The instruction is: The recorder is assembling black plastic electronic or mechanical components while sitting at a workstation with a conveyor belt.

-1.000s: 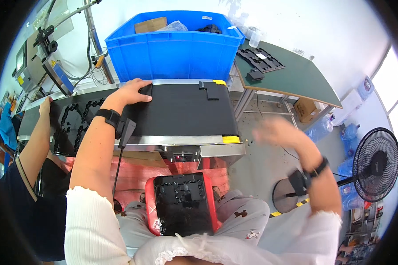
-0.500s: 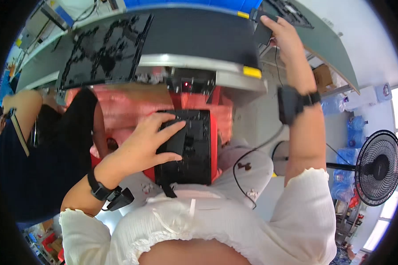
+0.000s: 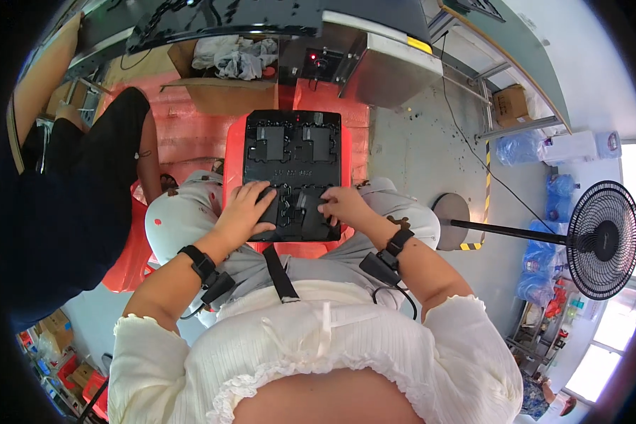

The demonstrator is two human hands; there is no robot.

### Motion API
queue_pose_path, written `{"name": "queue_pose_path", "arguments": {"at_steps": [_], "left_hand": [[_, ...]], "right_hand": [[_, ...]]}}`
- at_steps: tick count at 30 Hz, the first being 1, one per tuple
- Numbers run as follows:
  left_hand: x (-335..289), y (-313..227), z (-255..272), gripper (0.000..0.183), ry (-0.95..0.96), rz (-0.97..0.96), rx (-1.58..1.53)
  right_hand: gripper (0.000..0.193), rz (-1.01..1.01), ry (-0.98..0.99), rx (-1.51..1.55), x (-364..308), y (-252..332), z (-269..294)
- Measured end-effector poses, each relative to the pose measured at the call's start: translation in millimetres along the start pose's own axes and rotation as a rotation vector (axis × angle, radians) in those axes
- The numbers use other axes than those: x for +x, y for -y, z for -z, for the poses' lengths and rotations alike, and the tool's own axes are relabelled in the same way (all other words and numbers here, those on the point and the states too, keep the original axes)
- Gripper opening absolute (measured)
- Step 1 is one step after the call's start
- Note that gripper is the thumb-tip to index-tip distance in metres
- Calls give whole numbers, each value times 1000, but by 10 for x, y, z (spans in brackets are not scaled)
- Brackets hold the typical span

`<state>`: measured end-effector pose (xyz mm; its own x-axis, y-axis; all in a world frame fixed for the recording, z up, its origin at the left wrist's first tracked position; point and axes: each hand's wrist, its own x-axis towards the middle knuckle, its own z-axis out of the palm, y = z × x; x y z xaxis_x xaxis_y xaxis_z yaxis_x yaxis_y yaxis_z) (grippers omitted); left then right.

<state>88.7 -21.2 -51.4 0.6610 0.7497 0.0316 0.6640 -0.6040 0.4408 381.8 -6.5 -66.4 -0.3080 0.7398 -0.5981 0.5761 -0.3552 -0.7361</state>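
A black moulded tray (image 3: 292,172) lies on a red stool (image 3: 234,152) between my knees. Flat black blocks sit in its recesses: an upper left block (image 3: 270,143), an upper right block (image 3: 316,144) and a lower right block (image 3: 314,215). My left hand (image 3: 243,210) rests over the tray's lower left corner, fingers spread on another dark block (image 3: 269,209) that they partly cover. At the right edge of the lower right block, my right hand (image 3: 343,208) has its fingers curled in against it; their tips are partly hidden.
Beyond the tray stand an open cardboard box (image 3: 226,95) with crumpled plastic and a dark workbench (image 3: 374,14). At my left sits a person in dark clothes (image 3: 71,233). A black fan (image 3: 604,240) stands at my right, with blue water bottles (image 3: 540,254) behind.
My right hand has come down from the bench at the upper right, where it held a black block, to the tray. My left hand has shifted to the tray's lower left. The view has tilted down.
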Motion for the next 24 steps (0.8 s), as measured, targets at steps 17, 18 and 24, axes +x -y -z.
{"name": "queue_pose_path", "arguments": {"at_steps": [17,18,24], "left_hand": [[306,-347,-373,45,19,-279,112],[355,-383,-391,44,31,-275,108],[433,-564,-439,44,368,-273,250]], "right_hand": [[51,758,-366,-1111,-572,696,270],[50,871,-540,-994,-532,904,456],[72,804,-1036,-1268,-223,2024,1717]]}}
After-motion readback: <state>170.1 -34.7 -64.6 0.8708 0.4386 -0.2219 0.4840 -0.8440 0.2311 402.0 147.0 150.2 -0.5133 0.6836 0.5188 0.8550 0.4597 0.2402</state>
